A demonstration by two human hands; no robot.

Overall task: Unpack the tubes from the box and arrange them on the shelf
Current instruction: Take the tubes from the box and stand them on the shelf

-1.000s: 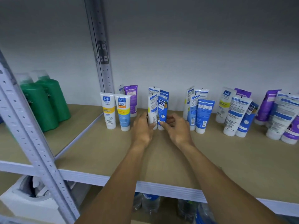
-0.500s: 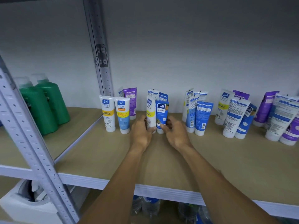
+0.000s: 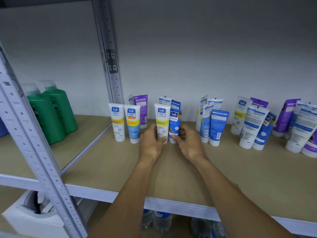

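Nearest, the shelf (image 3: 111, 169) board runs under both forearms. Further in, the left hand (image 3: 151, 143) curls its fingers round the lower part of a white tube (image 3: 161, 121), and the right hand (image 3: 190, 145) pinches the foot of a blue tube (image 3: 175, 122). Both tubes stand cap-down and touching, mid-shelf. They look light, soft-walled and smooth, so holding low by the stiff cap seems safest against tipping. Behind, more tubes (image 3: 218, 127) stand near the wall.

**Crowded ahead, open behind**

Open shelf board (image 3: 171, 177) lies behind both wrists. The white tube (image 3: 161, 120) and blue tube (image 3: 175, 122) fill the gap between left hand (image 3: 151, 145) and right hand (image 3: 191, 145). A tube pair (image 3: 133, 124) stands just outside the left hand, a tube cluster (image 3: 217, 127) near the right's outer side; back-row tubes (image 3: 175, 104) stand just beyond.
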